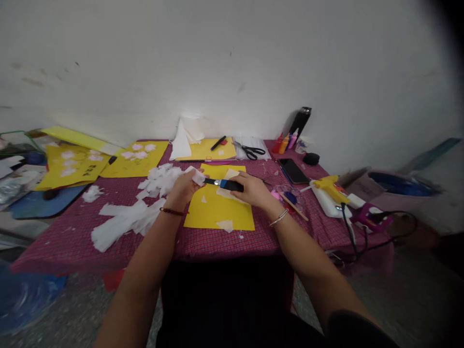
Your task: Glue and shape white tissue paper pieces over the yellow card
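Observation:
My left hand pinches a small folded piece of white tissue paper, its fingers closed. In my right hand is a black-and-blue utility knife, its dark blade pointing left and reaching the paper's edge. Whether the blade cuts or only touches the paper I cannot tell. Beneath both hands lies a yellow sheet with pale paper scraps on it. A pile of white tissue strips spreads to the left of my left forearm.
Yellow cards with pale flowers lie at the left. Scissors, paint bottles, a black flask and a phone are at the back. Right of me are a yellow glue gun, a purple tool and cords.

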Demonstrator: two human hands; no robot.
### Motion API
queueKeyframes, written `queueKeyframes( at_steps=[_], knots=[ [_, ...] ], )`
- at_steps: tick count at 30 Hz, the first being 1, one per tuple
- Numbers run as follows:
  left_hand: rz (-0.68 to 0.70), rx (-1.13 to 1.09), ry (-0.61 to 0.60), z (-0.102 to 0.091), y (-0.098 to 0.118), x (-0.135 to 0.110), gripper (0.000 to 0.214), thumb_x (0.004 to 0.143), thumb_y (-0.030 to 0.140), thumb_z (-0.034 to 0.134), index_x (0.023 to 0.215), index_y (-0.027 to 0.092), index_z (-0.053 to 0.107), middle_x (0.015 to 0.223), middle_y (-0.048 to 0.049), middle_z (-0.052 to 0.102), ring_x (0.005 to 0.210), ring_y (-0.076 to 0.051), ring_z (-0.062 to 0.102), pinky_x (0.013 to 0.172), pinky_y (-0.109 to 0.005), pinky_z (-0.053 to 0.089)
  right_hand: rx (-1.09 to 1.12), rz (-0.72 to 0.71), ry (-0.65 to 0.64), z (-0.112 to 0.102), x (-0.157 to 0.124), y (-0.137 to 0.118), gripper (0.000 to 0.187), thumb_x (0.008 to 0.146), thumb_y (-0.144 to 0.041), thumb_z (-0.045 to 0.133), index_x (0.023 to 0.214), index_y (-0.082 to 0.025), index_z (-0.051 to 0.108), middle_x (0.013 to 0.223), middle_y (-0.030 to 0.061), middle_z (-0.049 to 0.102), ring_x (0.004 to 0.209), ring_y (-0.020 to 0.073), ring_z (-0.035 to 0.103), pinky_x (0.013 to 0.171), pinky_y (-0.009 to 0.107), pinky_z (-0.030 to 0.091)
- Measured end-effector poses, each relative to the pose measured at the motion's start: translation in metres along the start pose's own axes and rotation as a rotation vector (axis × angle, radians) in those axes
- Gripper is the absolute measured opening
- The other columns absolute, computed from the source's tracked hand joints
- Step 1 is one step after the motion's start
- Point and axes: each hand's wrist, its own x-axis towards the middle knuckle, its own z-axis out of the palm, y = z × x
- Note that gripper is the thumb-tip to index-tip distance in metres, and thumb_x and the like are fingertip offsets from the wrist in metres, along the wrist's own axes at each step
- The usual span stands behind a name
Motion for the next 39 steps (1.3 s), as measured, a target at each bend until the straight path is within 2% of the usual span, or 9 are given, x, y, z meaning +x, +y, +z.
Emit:
queueKeyframes(
  at_steps=[8,14,23,27,33,39],
  knots=[
    [-0.014,-0.039,0.026,0.004,-0.006,0.001,0.016,0.089,0.021,0.052,0.086,0.011,0.064,0.076,-0.0100,0.071,0.066,-0.018,0.068,0.066,-0.031,0.057,0.028,0.022,0.072,0.003,0.000,-0.001,0.036,0.084,-0.027,0.065,0.119,-0.021,0.063,0.111,0.0070,0.065,0.102,0.0227,0.062,0.088,0.032,0.047],
    [0.073,-0.013,0.053,0.005,-0.003,-0.002,0.017,0.088,0.023,0.054,0.093,0.011,0.064,0.072,-0.0076,0.069,0.072,-0.018,0.068,0.071,-0.032,0.056,0.061,0.015,0.043,0.002,0.001,-0.001,0.037,0.083,-0.025,0.065,0.120,-0.021,0.064,0.111,0.0077,0.066,0.102,0.0229,0.061,0.088,0.034,0.047],
    [0.012,-0.011,0.027,0.005,-0.006,-0.001,0.019,0.091,0.025,0.053,0.091,0.012,0.067,0.073,-0.0073,0.069,0.065,-0.015,0.065,0.064,-0.028,0.054,0.051,0.014,0.027,0.004,0.001,0.000,0.038,0.083,-0.026,0.065,0.120,-0.021,0.063,0.110,0.0075,0.065,0.102,0.0226,0.060,0.088,0.033,0.046],
    [0.009,-0.037,0.061,0.008,-0.005,-0.001,0.018,0.090,0.022,0.051,0.085,0.012,0.065,0.072,-0.0058,0.068,0.064,-0.014,0.064,0.066,-0.029,0.055,0.065,0.004,0.031,0.003,0.001,-0.001,0.038,0.083,-0.027,0.065,0.121,-0.020,0.063,0.110,0.0075,0.065,0.103,0.0224,0.060,0.088,0.032,0.045],
    [-0.003,0.001,0.052,0.012,-0.003,-0.007,0.016,0.089,0.017,0.052,0.089,0.011,0.067,0.068,-0.0043,0.065,0.063,-0.014,0.063,0.064,-0.027,0.055,0.083,0.037,0.024,0.005,0.002,-0.003,0.039,0.082,-0.026,0.066,0.121,-0.021,0.063,0.111,0.0071,0.065,0.103,0.0219,0.060,0.089,0.032,0.045],
    [-0.027,-0.008,0.069,0.010,-0.005,-0.004,0.022,0.094,0.021,0.048,0.089,0.013,0.067,0.072,-0.0057,0.067,0.066,-0.014,0.064,0.067,-0.028,0.055,0.066,0.069,0.011,0.003,0.002,-0.005,0.038,0.082,-0.027,0.066,0.120,-0.021,0.064,0.112,0.0071,0.065,0.102,0.0221,0.061,0.088,0.033,0.046]
  ],
)
